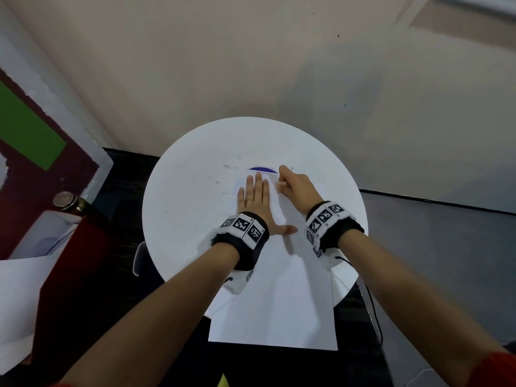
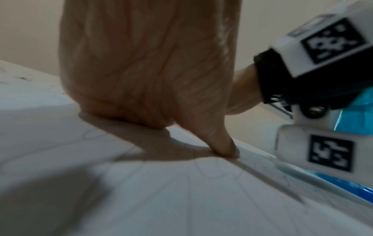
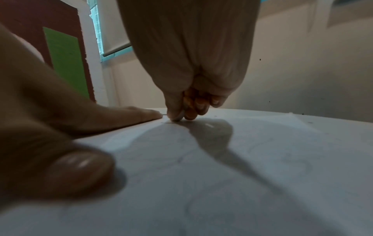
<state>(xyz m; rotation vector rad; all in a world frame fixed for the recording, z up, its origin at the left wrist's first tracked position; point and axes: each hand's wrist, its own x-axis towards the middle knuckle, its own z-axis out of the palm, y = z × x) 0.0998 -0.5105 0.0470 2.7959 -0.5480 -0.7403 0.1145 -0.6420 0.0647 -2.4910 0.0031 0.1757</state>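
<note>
Two bare hands worked on a large white rectangular paper sheet [image 1: 279,289] that lay on the round white table [image 1: 190,196], its near edge overhanging the rim at six o'clock.

Left hand [image 1: 255,201]: released, palm down, fingers straight and close together, thumb out toward three o'clock, pressing the sheet flat.

Right hand [image 1: 296,184]: clenched, at two o'clock from the left hand and just beside its fingertips. Thumb and forefinger appeared to pinch a small grey object [image 3: 180,115], tip down on the sheet and too small to identify.

Faint curved pencil lines crossed the paper in both wrist views.

Judged step: marking the sheet close to the steadying hand. To do it well, the left palm should bear down evenly so that the sheet cannot creep. The right hand should travel slowly, with the tip kept on the paper.

A purple arc [image 1: 263,169] showed at twelve o'clock, beyond the left fingertips.

One container: a dark bottle with a round metal cap [image 1: 67,202], off the table at nine o'clock. It was capped, so its contents were hidden.
</note>
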